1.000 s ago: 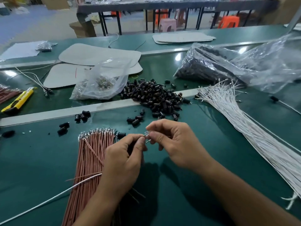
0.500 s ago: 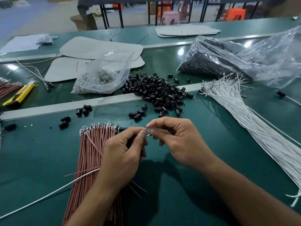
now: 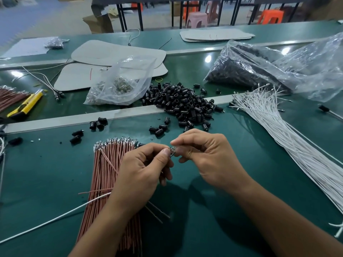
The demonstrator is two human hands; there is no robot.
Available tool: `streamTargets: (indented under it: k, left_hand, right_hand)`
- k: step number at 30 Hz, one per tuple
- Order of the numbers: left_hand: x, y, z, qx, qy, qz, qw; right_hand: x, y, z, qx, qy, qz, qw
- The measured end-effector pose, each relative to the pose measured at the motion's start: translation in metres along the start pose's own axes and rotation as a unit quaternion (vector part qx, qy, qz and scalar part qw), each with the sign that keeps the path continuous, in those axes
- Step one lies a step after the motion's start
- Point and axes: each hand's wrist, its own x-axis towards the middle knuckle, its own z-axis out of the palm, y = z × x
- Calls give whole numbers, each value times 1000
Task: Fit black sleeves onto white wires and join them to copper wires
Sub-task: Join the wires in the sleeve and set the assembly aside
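Barely anything changes over the last 1 s: both hands stay locked in the same pose above the green table (image 3: 213, 210), and only the view shifts slightly. The left hand (image 3: 144, 175) keeps thumb and forefinger curled in a pinch, and the right hand (image 3: 209, 160) does the same from the other side. The fingertips meet on 1 small shiny metal terminal (image 3: 172, 151), so both hands are closed on that piece.

1 white wire (image 3: 55, 217) trails from under the left hand toward the lower left edge, so this is probably the wire being worked. 1 loose copper strand (image 3: 94, 191) also runs in toward the left wrist. Fingers hide whether a sleeve already sits on the wire, so I cannot tell.

Since the pinch has not released, I judge the join to be mid-step: the terminal ends are being seated, not finished.

- The copper wire bundle (image 3: 109, 169) lies just under and left of the left hand.
- The black sleeves (image 3: 181, 102) are piled beyond the hands, straddling the table's grey strip.
- The white wire bundle (image 3: 274, 127) fans out on the right, well apart from the hands.
- A clear bag (image 3: 122, 84) of small metal parts sits behind the sleeves.

All 3 stocks look large, so plenty of the task remains.
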Motion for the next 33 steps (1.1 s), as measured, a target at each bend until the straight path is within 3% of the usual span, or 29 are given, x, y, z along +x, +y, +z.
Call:
streamTargets:
  k: [16,22,26,33]
  left_hand:
    - [1,1,-2,29,-22,10,999]
    - [3,3,4,-50,59,14,997]
    - [1,3,8,-60,64,6,996]
    - [0,3,12,-83,89,-7,993]
  right_hand:
    - [-2,2,8,-29,6,0,1000]
    - [-3,-3,16,88,51,46,994]
    - [-5,-1,18,85,57,57,993]
    - [-5,-2,23,176,51,124,975]
